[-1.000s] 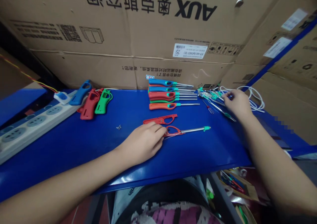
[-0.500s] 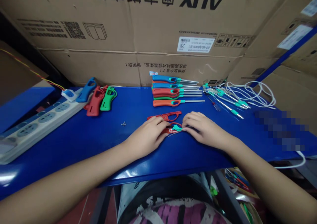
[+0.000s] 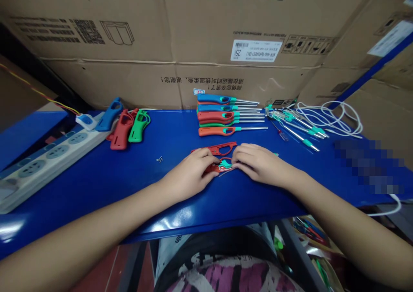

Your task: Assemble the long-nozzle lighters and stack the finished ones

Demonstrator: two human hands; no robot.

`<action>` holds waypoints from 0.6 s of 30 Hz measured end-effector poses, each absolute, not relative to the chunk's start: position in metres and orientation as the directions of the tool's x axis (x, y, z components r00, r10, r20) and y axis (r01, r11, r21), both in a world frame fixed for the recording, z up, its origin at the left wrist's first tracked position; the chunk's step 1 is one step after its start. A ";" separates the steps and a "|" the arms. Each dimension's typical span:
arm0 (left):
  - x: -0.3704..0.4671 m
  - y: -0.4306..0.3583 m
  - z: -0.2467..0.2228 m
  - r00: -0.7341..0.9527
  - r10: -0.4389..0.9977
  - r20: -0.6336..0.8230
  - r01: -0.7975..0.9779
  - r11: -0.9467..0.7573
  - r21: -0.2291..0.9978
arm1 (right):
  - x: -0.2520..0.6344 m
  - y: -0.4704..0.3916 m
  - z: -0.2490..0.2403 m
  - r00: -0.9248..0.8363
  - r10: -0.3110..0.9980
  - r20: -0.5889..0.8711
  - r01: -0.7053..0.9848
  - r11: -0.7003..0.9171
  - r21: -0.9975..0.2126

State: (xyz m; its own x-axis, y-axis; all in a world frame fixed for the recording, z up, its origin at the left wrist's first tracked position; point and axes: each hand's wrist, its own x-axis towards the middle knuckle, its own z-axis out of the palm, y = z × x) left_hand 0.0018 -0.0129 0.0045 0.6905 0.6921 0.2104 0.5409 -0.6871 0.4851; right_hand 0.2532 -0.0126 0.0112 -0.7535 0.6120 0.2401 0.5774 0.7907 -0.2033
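Between my hands lies a red lighter shell half (image 3: 213,168) with a teal part (image 3: 225,164) and thin white wires in it. My left hand (image 3: 195,170) is closed on the shell's left end. My right hand (image 3: 254,162) pinches at the teal part's right end; its fingertips hide the exact grip. Just behind them rests another red shell half (image 3: 222,148) with an oval opening, its left end partly behind my left fingers. Small screws (image 3: 159,159) lie to the left on the blue table (image 3: 174,132).
Assembled lighters (image 3: 216,118) are stacked at the back centre. Metal tubes with teal parts (image 3: 306,142), a small screwdriver (image 3: 283,135) and a white cable (image 3: 348,119) lie right. Red, blue and green handles (image 3: 138,126) sit beside a power strip (image 3: 54,152). Cardboard (image 3: 129,81) stands behind.
My right hand has shifted slightly left with the teal part, closer to my left hand. My left hand keeps its hold on the shell. The whole view has tilted slightly.
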 end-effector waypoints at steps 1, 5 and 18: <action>0.002 -0.012 0.005 0.688 0.694 0.212 0.538 -0.684 0.493 | 0.253 -0.012 0.010 -0.755 0.606 0.251 0.575 0.795 -0.194; 0.002 -0.010 0.007 0.680 0.701 0.217 0.524 -0.671 0.525 | 0.253 -0.011 0.006 -0.765 0.578 0.283 0.562 0.814 -0.144; 0.003 -0.010 0.008 0.674 0.713 0.194 0.516 -0.642 0.567 | 0.251 -0.017 -0.002 -0.805 0.495 0.328 0.523 0.852 -0.003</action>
